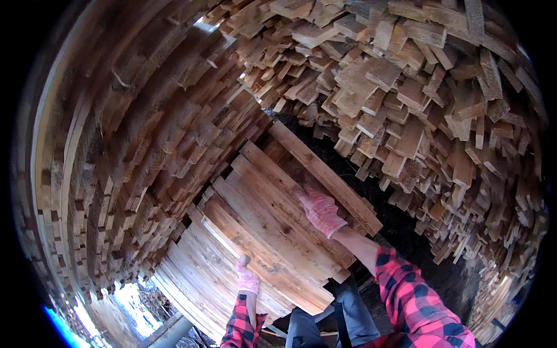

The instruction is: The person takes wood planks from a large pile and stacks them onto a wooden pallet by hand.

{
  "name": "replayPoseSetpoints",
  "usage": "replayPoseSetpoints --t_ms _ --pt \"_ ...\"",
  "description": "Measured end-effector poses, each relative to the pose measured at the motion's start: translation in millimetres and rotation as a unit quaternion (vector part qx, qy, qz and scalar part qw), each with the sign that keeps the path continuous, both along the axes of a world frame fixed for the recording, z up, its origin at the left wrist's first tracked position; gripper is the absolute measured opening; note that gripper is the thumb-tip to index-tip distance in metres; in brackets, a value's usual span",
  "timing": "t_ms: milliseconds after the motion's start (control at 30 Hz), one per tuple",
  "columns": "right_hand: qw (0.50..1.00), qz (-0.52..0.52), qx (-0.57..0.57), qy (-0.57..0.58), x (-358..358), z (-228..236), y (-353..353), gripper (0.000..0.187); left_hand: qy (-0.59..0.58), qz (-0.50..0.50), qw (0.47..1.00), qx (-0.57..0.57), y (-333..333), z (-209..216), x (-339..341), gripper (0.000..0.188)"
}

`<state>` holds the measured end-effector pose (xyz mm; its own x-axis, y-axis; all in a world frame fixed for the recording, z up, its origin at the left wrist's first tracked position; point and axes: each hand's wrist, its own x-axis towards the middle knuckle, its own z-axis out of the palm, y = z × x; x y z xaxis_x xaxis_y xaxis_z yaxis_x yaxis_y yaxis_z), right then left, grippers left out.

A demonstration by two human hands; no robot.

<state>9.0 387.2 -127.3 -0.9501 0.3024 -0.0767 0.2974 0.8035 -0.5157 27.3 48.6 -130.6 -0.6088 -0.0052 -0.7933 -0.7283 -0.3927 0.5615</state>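
Note:
Under both my hands lies a layer of long wooden boards [278, 223], side by side and slanting from upper left to lower right. My left hand [248, 279], in a pink-and-white knit glove, is closed at the near edge of an orange-toned wooden board [264, 261] that sits slightly above its neighbours. Farther right, my right hand [325, 214], in a matching glove, grips the far side of another wooden board [290, 194]; its fingertips are partly hidden in the gap. Past that gap runs a separate board [325, 174] along the layer's far edge.
A tall wall of stacked boards [133, 151] rises close on the left. Opposite, a high pile of short wood pieces [400, 104] juts out unevenly. Dark ground [406, 243] shows between pile and boards. A grey pipe or beam [165, 333] is at lower left.

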Motion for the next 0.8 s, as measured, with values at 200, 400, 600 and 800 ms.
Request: replayPoseSetpoints --t_ms 200,400,600,800 --pt "0.977 -0.164 -0.122 0.068 -17 -9 62 0.044 -0.022 0.005 0.997 0.080 -4 -2 1 0.054" --pt "0.988 -0.081 -0.100 -0.090 -9 -8 36 0.050 -0.003 0.003 1.000 -0.006 4 1 -4 0.052" --pt "0.974 0.084 -0.201 -0.061 58 100 -61 0.082 -0.010 -0.060 0.992 0.113 41 46 -6 0.057" --pt "0.949 0.050 -0.266 -0.161 78 112 -84 0.096 -0.064 -0.062 0.971 0.220 44 11 -12 0.072"
